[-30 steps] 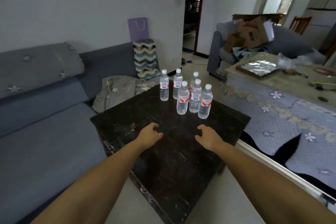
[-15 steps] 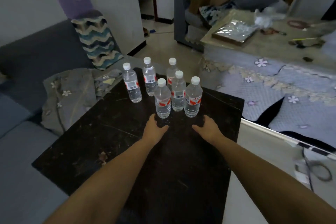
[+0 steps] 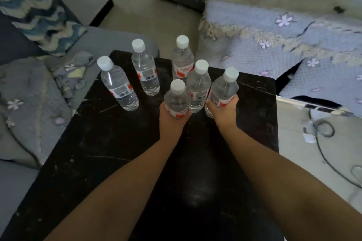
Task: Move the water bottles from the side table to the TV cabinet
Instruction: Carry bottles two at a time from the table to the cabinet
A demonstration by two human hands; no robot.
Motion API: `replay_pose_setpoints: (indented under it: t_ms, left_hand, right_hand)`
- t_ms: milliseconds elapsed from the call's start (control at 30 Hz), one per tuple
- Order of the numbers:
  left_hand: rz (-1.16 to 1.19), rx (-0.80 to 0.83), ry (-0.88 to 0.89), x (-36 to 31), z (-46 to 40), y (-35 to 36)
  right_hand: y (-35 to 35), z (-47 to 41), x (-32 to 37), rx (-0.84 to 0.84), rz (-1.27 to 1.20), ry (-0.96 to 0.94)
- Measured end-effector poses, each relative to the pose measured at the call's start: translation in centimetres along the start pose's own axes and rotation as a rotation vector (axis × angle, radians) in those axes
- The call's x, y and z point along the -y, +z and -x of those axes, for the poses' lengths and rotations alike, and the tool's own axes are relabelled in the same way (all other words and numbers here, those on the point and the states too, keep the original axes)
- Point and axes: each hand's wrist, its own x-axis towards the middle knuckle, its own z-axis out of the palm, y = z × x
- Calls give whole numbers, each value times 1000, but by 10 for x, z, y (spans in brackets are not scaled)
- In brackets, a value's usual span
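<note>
Several clear water bottles with white caps and red-and-white labels stand on the dark side table [image 3: 109, 143]. My left hand [image 3: 172, 121] is wrapped around the nearest bottle [image 3: 177, 100] at its label. My right hand [image 3: 223, 110] grips the rightmost bottle [image 3: 225, 88] low on its body. Between them stands another bottle [image 3: 198, 84], with one [image 3: 182, 58] behind it. Two more bottles [image 3: 119, 84] [image 3: 145, 68] stand apart to the left. The TV cabinet is not in view.
A grey sofa with a quilted cover [image 3: 29, 107] and a zigzag cushion [image 3: 37, 10] lies left of the table. A table draped in a flowered cloth [image 3: 284, 45] is at the right. Cables [image 3: 323, 129] trail on the floor there.
Both hands reached forward from the table top and closed on the two front bottles. The view has moved closer and tilted down.
</note>
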Motion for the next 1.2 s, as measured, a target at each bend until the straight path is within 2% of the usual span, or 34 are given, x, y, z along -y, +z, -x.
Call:
replay_pose_setpoints:
  t_ms: [167, 400, 633, 800, 933, 1200]
  left_hand:
    - [4, 144, -76, 3, -23, -20]
    - [-255, 290, -125, 2, 0, -26]
    - [-115, 597, -99, -20, 81, -4]
    - [-123, 755, -25, -41, 146, 31]
    - [-153, 885, 17, -49, 219, 64]
    - [-346, 1165, 158, -27, 415, 120]
  right_hand:
    - [-16, -4, 3, 85, 118, 37]
    - [-53, 30, -1, 167, 94, 135]
    - [-131, 99, -17, 209, 117, 175]
    - [-211, 160, -32, 119, 127, 146]
    - [-287, 227, -58, -18, 98, 149]
    - [-418, 408, -133, -318, 6, 231]
